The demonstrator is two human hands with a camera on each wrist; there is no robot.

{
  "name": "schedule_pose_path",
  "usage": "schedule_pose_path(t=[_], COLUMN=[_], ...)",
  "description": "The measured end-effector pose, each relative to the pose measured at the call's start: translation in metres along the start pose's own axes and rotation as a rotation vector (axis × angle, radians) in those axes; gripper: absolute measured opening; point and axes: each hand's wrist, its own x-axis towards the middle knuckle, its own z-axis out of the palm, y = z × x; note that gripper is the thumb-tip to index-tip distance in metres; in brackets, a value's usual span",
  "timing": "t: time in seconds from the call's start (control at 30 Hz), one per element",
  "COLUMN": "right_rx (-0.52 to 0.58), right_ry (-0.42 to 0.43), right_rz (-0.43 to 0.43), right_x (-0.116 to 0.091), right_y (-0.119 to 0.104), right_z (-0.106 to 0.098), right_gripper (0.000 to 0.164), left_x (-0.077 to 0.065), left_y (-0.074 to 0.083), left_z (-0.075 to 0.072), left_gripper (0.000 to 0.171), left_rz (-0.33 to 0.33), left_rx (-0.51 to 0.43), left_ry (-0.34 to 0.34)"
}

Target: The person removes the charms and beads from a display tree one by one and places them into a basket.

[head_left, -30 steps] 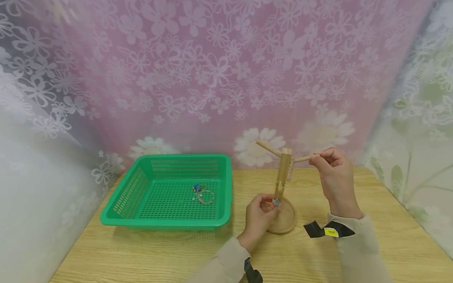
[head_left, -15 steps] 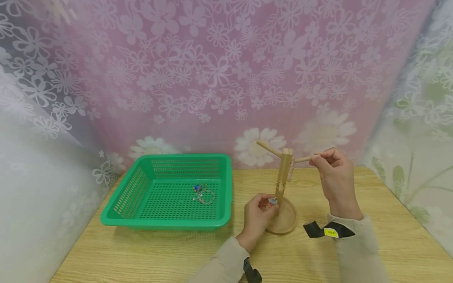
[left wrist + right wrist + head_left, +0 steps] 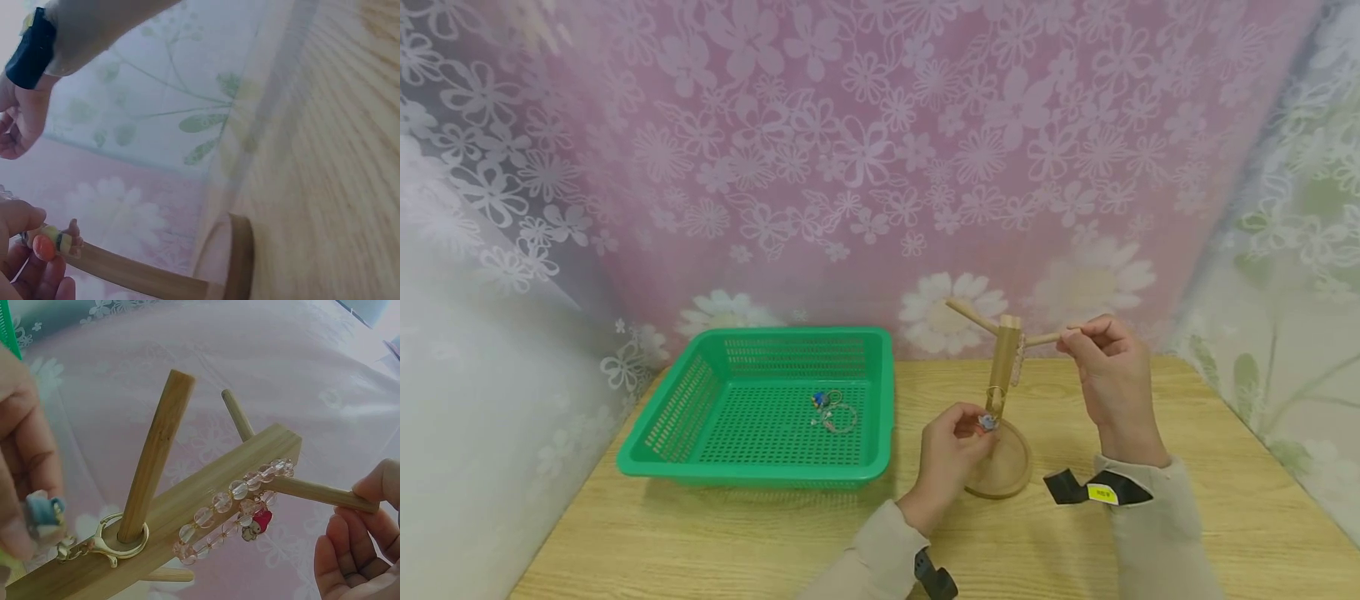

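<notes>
A wooden peg stand (image 3: 1004, 362) rises from a round base. My right hand (image 3: 1112, 379) pinches the tip of one peg (image 3: 322, 492) between thumb and finger. From that peg hangs a pink beaded bracelet (image 3: 203, 517) with a small red-hooded charm. Lower down, the gold ring (image 3: 145, 540) of a keychain loops around another peg. My left hand (image 3: 951, 450) pinches the small figure (image 3: 59, 240) on that keychain, close beside the post. The figure has an orange, yellow and blue-grey look and is partly covered by the fingers.
To the left stands a green plastic basket (image 3: 880, 450) with a perforated bottom. Inside lie a blue charm (image 3: 821, 400) with a ring and a beaded bracelet (image 3: 853, 419). A floral curtain (image 3: 850, 208) backs the wooden table (image 3: 760, 533).
My left hand shifts slightly with the keychain figure, first down and left, then back up toward the post. My right hand stays on the peg tip.
</notes>
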Motion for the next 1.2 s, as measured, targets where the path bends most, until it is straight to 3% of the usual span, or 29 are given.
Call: schedule_pose_path(t=[0.17, 0.57, 0.97, 1.2], right_rx=[0.007, 0.024, 0.012, 0.002], right_ry=[-0.002, -0.019, -0.021, -0.018], right_rz=[-0.009, -0.021, -0.012, -0.005], right_x=[0.0, 0.0, 0.001, 0.001], right_y=[0.001, 0.001, 0.0, 0.0], right_z=[0.0, -0.002, -0.002, -0.002], right_gripper=[0.021, 0.018, 0.02, 0.019], left_x=[0.0, 0.001, 0.001, 0.001], left_y=[0.013, 0.039, 0.05, 0.052], left_z=[-0.006, -0.021, -0.028, -0.035], left_gripper=[0.015, 0.017, 0.019, 0.019], left_rz=[0.045, 0.061, 0.051, 0.034], left_rx=[0.032, 0.032, -0.021, -0.039], left_ry=[-0.04, -0.082, -0.094, -0.14])
